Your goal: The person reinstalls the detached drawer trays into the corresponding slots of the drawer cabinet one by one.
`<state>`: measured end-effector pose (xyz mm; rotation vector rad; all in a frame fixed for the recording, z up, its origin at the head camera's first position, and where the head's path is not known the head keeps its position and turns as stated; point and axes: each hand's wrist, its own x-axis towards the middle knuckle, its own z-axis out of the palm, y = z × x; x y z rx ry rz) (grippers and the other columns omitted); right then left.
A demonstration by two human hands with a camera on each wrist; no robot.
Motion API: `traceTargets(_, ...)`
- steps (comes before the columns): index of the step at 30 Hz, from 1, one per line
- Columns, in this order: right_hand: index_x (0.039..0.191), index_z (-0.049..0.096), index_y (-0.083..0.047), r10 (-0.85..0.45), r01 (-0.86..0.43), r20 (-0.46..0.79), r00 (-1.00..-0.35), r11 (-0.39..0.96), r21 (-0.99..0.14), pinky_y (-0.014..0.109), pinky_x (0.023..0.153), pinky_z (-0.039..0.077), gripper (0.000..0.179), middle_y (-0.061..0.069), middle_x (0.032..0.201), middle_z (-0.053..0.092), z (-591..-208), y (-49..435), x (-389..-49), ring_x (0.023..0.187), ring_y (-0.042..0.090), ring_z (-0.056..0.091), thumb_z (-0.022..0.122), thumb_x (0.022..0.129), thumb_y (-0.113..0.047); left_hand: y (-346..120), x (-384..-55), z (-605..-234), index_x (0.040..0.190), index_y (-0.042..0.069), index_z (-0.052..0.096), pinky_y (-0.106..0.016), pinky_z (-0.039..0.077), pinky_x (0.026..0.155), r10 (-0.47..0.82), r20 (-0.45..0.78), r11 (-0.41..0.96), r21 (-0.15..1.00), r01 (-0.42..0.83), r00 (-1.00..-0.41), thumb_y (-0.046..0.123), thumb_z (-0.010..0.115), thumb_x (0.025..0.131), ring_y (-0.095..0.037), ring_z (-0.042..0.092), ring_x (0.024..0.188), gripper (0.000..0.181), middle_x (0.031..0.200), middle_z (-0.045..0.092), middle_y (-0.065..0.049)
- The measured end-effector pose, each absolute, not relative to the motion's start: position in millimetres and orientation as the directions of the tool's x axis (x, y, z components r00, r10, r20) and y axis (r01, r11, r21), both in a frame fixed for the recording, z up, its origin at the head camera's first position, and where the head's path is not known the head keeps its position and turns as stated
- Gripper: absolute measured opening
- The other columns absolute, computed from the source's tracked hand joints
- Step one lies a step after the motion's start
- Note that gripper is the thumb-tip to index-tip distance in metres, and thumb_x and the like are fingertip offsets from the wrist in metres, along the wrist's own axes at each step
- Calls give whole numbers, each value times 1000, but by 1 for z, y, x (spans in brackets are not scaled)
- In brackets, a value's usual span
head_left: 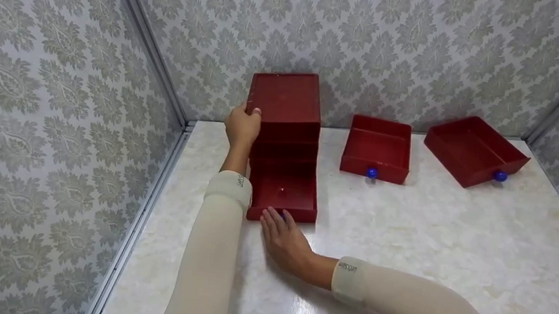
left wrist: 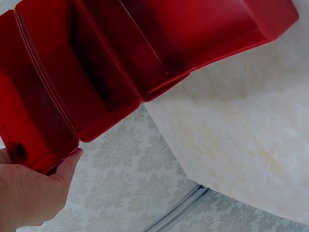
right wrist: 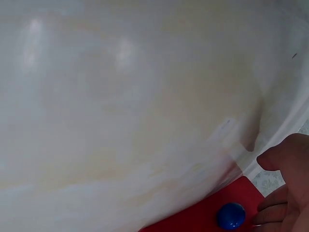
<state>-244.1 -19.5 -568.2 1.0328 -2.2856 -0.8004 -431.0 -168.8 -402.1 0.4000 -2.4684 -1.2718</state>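
Note:
A red drawer cabinet [head_left: 285, 97] stands against the back wall. My left hand [head_left: 242, 126] grips its upper left side, the thumb on the wall of the top open compartment [left wrist: 29, 116] in the left wrist view. Under two bare slots, the bottom drawer [head_left: 287, 185] juts far out toward me. With fingers nearly straight, my right hand [head_left: 285, 238] lies at this drawer's front panel, fingertips over its knob. The right wrist view shows the blue knob [right wrist: 231, 216] just beside the fingers.
To the right of the cabinet a loose red drawer [head_left: 377, 145] with a blue knob sits on the marbled table [head_left: 403, 249]. Another loose red drawer [head_left: 475, 151] lies angled farther right. Patterned walls [head_left: 54, 132] enclose the left, back and right.

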Motion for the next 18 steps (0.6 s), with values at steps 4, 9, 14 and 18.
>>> traceTargets(4,155,46,-14,-774,-494,168,-611,538,683,42,113,45,49,8,159,46,-567,-21,-250,148,25,44,34,110,-28,-169,-431,-402,140,14,64,-43,48,107,-397,175,561,823,-88,-901,29,57,102,-26,63,125,41,133,69,-9)
traceTargets(9,156,45,-14,-768,-488,157,-620,535,690,42,114,45,49,7,160,45,-565,-23,-256,149,25,42,34,110,-28,-169,-431,-402,137,13,67,-43,48,107,-403,184,567,819,-87,-897,28,58,102,-27,63,124,39,131,70,-10)
traceTargets(14,154,48,-12,-769,-487,190,-611,554,676,41,113,46,49,9,158,47,-566,-25,-261,148,26,44,35,109,-30,-170,-431,-403,140,13,64,-43,46,109,-397,179,571,816,-89,-900,30,57,102,-27,61,127,42,135,68,-10)
traceTargets(18,152,49,-10,-771,-493,203,-603,561,665,42,112,46,49,11,156,49,-567,-26,-264,147,27,45,36,109,-30,-171,-431,-403,143,12,61,-43,45,111,-396,169,568,817,-96,-903,30,56,103,-27,59,130,44,138,66,-10)
